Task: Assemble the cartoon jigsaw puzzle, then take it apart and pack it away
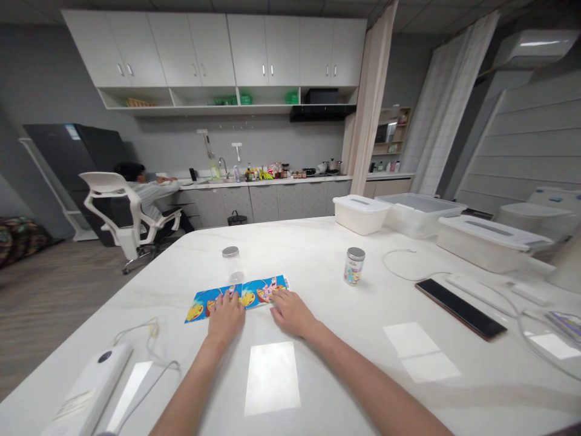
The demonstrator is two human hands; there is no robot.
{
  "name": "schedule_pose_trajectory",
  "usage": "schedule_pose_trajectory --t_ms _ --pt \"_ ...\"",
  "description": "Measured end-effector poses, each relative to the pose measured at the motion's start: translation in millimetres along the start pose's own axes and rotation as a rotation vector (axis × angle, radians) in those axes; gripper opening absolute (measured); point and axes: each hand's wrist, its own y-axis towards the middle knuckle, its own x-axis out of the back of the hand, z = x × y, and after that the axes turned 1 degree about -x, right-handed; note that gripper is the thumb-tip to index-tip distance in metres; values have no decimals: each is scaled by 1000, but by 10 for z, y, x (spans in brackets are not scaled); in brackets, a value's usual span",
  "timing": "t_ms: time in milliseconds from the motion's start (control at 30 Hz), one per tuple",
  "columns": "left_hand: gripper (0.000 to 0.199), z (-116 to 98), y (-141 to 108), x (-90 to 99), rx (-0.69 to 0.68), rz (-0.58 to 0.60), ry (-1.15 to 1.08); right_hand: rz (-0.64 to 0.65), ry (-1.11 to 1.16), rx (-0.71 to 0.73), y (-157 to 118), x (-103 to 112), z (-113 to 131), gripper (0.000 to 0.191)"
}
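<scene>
Blue picture sheet (251,295), 2 panels side by side, flat on the white table (313,260), long axis running left to right, right end angled slightly away. Across its left panel, left hand (227,317), palm down, fingers slightly apart, fingertips touching the print. Just beyond, 1 clear jar (233,264). On its right panel, right hand (290,311), fingers close together, thumb apart. Farther right, 1 printed jar (353,267), upright.
</scene>
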Motion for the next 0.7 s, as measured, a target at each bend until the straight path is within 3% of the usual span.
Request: schedule_pose_trajectory --t_ms 333,700 --pt "37 225 44 27 4 59 -14 58 17 166 -8 56 29 39" --pt "38 332 87 11 57 88 1 86 -32 196 67 33 134 35"
